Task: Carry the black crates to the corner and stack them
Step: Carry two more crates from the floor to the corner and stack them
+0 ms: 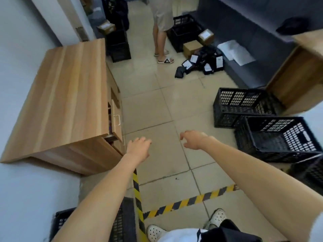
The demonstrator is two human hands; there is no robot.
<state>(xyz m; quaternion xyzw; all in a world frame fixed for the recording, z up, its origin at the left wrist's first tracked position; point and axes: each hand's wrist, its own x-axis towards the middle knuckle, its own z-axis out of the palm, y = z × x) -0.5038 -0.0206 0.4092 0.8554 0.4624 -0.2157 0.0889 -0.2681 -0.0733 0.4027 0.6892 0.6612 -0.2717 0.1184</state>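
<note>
Both my arms stretch out over the tiled floor. My left hand (138, 148) and my right hand (192, 139) are empty with fingers loosely spread. To the right, one black slatted crate (279, 138) rests tilted against another black crate (243, 106) behind it. A further crate (312, 173) shows at the right edge. Under my left forearm, at the bottom left, lies one more black crate (122, 222) beside the wall. Neither hand touches any crate.
A wooden cabinet (70, 105) with a slightly open drawer stands on the left. Another person's legs (161, 42) stand ahead, near black crates (183, 32), cardboard boxes and black packets (201, 64). Yellow-black tape (183, 202) marks the floor. A dark bench runs along the right.
</note>
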